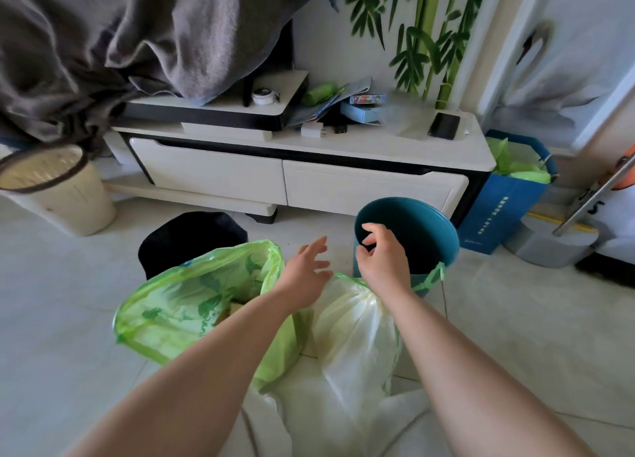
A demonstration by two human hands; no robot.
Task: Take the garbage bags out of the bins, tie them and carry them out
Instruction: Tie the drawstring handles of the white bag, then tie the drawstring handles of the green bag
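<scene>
Two green garbage bags sit on the floor in front of me. The left bag (192, 305) gapes open, with rubbish inside. The right bag (357, 329) is paler, gathered at the top, and its green drawstring (431, 279) trails toward the teal bin (426, 229), which has no bag in it. A black bin (185, 240) stands behind the open bag. My left hand (305, 272) hovers between the two bags with fingers spread and nothing in it. My right hand (381, 253) is above the gathered bag's neck, fingers curled; whether it pinches the string is unclear.
A white TV cabinet (309, 171) with clutter and a phone (444, 125) runs along the wall. A cream bin (58, 192) stands at the left. A blue paper bag (498, 212) stuffed with green plastic and a mop base (549, 243) are at the right.
</scene>
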